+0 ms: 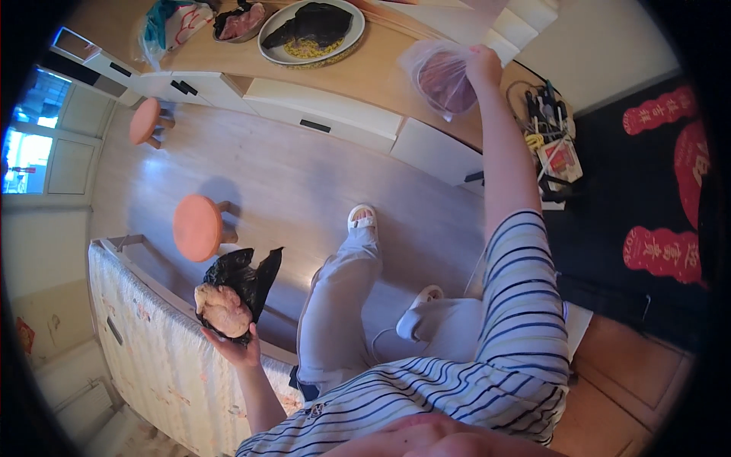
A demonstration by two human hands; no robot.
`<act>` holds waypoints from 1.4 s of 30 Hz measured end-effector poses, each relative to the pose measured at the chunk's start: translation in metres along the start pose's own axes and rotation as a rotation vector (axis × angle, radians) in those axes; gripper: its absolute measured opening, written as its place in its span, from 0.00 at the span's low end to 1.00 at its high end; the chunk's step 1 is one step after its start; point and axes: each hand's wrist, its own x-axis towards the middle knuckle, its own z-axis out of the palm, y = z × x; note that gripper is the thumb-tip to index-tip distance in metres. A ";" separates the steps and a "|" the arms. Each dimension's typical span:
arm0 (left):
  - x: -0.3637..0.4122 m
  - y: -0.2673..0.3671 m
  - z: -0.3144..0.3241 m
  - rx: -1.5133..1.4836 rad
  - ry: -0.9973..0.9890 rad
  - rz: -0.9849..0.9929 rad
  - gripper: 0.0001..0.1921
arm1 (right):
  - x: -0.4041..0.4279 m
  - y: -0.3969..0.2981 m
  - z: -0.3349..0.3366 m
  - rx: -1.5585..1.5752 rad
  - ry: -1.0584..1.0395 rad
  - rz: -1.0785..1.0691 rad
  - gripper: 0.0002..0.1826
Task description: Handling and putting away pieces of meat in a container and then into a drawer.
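Observation:
My left hand (pixel 239 347) holds a pale, lumpy piece of raw meat, perhaps poultry (pixel 224 308), from below. An opened black plastic bag (pixel 257 283) lies under the piece and spreads past it. Stretched out to the far right, my right hand (pixel 484 67) grips the gathered top of a clear plastic bag (pixel 437 60). Inside that bag is reddish raw meat (pixel 445 85), seen through the film at the front of the wooden counter (pixel 382 51); whether it rests there I cannot tell.
On the counter are a white oval dish (pixel 358 34) with a black bag on it, a bowl of raw meat (pixel 243 23) and a plastic bag (pixel 171 25). Orange round stools (pixel 197 227) (pixel 145 121) stand on the floor. A cloth-covered sofa or bed (pixel 165 354) lies left; cables and small items (pixel 551 131) clutter the right.

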 end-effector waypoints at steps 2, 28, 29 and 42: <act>0.005 -0.008 -0.001 0.009 0.008 -0.005 0.37 | 0.023 0.025 0.016 -0.052 0.025 0.139 0.14; 0.073 -0.144 0.140 0.008 -0.232 -0.450 0.35 | -0.548 0.129 -0.366 0.021 -0.134 0.521 0.24; 0.096 -0.151 0.144 -0.020 -0.241 -0.476 0.35 | -0.564 0.127 -0.379 0.033 -0.090 0.528 0.23; 0.253 -0.171 0.244 0.117 -0.478 -0.287 0.39 | -0.715 0.149 -0.422 -0.166 -0.096 1.143 0.35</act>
